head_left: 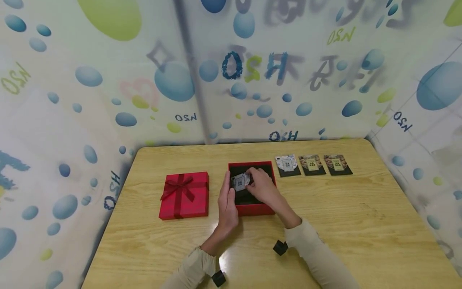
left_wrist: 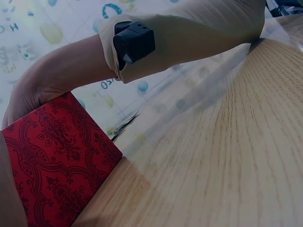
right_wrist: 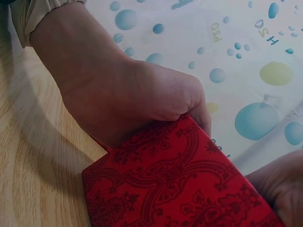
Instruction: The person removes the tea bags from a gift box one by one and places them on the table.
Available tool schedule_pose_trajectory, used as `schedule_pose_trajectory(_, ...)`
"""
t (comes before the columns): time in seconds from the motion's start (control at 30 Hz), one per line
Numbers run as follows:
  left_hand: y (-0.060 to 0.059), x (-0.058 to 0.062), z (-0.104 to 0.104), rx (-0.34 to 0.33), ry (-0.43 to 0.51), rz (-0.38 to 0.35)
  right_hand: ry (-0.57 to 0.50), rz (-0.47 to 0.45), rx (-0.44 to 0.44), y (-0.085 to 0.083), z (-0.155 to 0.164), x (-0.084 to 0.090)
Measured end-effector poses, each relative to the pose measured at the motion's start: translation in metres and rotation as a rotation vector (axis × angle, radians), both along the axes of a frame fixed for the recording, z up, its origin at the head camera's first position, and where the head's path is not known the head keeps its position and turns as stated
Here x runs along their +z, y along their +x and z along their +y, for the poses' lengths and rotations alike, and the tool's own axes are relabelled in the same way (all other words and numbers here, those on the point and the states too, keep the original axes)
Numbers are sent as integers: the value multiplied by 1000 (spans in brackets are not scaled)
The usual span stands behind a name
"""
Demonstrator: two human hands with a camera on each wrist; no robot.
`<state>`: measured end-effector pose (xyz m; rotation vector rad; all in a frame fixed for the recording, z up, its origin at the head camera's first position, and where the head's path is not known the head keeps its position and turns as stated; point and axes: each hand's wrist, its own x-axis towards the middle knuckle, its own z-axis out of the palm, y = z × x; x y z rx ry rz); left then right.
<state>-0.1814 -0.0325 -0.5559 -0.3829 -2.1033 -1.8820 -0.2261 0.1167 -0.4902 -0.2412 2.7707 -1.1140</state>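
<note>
A red box (head_left: 255,210) with a black inside sits uncovered near the middle of the table; its patterned red wall (left_wrist: 57,161) fills much of the left wrist view's lower left. Against the box's left side lies my left hand (head_left: 228,206), its fingers extended along the wall. My right hand (head_left: 265,188) reaches over the box's right side and pinches the edge of a small square packet (head_left: 239,183) with a grey-white label. That packet is tilted inside the box, by the left hand. In the right wrist view, the right hand (right_wrist: 137,92) bends over the rim, hiding its fingertips.
Left of the box lies a red lid (head_left: 185,204) with a dark red ribbon bow. Three flat packets line up at the back right: a white-and-black packet (head_left: 288,165), a brown packet (head_left: 312,164) and another brown packet (head_left: 337,164). Patterned curtains surround the wooden table (head_left: 361,224).
</note>
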Motion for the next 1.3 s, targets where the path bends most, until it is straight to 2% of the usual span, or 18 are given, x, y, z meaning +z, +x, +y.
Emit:
schedule_pose_trajectory(0.17,-1,0,-1,0,1,21,-36,-38,42,0,0,2)
schedule_pose_trajectory(0.33,-1,0,-2,-11,-3,4,-40,-45,72,0,0,2)
schedule_pose_trajectory(0.7,0,3,-2,2,-23,-25,-115,73,2,-1,0,7)
schedule_pose_trajectory(0.87,1,4,-1,6,-32,-58,-160,71,-25,-1,5,10)
schedule_pose_trajectory(1.3,0,3,-2,-2,-32,-90,-315,68,5,-1,35,26)
